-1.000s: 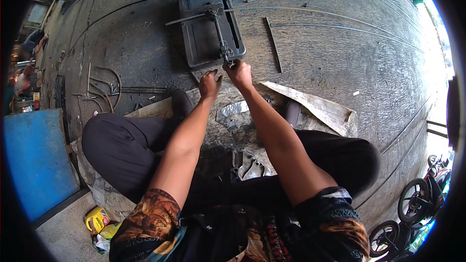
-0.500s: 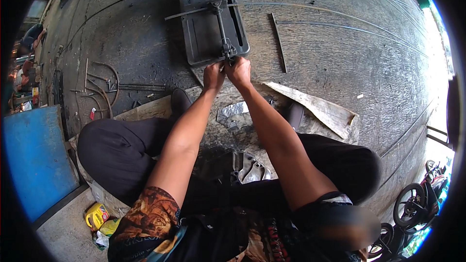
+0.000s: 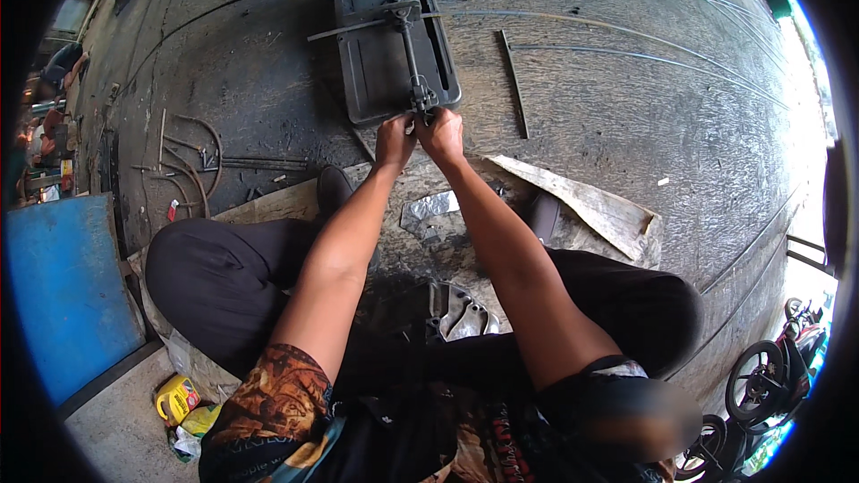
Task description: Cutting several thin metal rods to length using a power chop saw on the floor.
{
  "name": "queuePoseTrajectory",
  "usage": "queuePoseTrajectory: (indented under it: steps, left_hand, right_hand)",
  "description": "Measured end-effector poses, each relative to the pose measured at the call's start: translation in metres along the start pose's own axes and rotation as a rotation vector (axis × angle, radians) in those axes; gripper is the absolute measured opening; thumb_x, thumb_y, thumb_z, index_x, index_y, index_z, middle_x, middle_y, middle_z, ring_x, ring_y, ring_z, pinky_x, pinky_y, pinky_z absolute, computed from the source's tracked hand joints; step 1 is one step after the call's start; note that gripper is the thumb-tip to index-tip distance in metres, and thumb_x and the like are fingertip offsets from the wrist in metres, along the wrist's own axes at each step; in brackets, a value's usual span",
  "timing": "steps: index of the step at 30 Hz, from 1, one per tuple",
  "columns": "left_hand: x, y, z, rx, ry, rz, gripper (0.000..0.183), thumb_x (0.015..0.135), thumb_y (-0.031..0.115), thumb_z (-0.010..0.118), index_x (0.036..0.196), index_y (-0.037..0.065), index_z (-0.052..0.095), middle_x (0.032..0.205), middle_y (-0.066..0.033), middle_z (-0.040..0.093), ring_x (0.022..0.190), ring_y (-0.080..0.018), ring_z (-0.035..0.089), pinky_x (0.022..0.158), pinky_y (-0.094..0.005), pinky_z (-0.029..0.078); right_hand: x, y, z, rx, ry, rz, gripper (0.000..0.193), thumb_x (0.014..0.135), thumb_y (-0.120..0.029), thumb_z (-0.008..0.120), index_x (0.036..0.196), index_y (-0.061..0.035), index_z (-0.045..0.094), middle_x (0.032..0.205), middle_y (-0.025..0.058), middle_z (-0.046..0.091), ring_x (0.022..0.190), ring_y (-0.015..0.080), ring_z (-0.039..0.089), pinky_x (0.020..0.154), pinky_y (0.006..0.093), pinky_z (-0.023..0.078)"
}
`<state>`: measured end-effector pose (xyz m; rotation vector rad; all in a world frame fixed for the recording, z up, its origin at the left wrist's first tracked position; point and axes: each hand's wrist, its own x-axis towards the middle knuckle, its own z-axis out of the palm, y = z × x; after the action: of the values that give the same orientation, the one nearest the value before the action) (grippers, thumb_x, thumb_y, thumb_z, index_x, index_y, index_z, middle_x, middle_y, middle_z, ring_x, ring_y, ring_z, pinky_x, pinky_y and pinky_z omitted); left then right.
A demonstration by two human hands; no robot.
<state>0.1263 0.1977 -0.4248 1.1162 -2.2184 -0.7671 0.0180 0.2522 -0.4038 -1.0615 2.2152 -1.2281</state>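
Left hand [image 3: 394, 140]: at near edge, saw base [image 3: 362, 80]
Right hand [image 3: 440, 134]: at vise screw [image 3: 410, 54]
Grips: cannot tell
Rightward: floor [image 3: 608, 116], metal bar [image 3: 514, 82]

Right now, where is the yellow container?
The yellow container is at the lower left of the head view, between the blue panel and the person's left sleeve.

printed lettering on a yellow container [image 3: 177, 400], pale lettering on the shirt's left sleeve [image 3: 276, 402]
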Motion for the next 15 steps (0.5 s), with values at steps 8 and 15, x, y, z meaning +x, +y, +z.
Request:
queuePoseTrajectory:
  steps: [8, 15]
  left_hand:
    - [0.001, 0.005, -0.001, -0.087, -0.02, 0.009, 0.016, 0.076, 0.0, 0.066, 0.091, 0.004, 0.069, 0.09, -0.0184, 0.068, 0.088, -0.0372, 0.066, 0.075, -0.0416, 0.052]
    - [-0.003, -0.007, -0.002, -0.055, -0.028, 0.037, 0.018, 0.076, 0.002, 0.068, 0.094, 0.004, 0.069, 0.095, -0.0183, 0.068, 0.089, -0.0362, 0.066, 0.075, -0.041, 0.052]
  right_hand:
    - [-0.001, 0.001, -0.003, 0.032, 0.014, -0.013, 0.028, 0.078, -0.025, 0.07, 0.079, 0.0028, 0.068, 0.074, 0.0264, 0.065, 0.075, 0.0425, 0.066, 0.069, 0.0483, 0.053]
    - [-0.003, 0.006, -0.004, 0.026, 0.005, -0.021, 0.039, 0.078, -0.03, 0.07, 0.091, 0.0061, 0.062, 0.084, 0.0281, 0.065, 0.08, 0.045, 0.064, 0.073, 0.0483, 0.052]
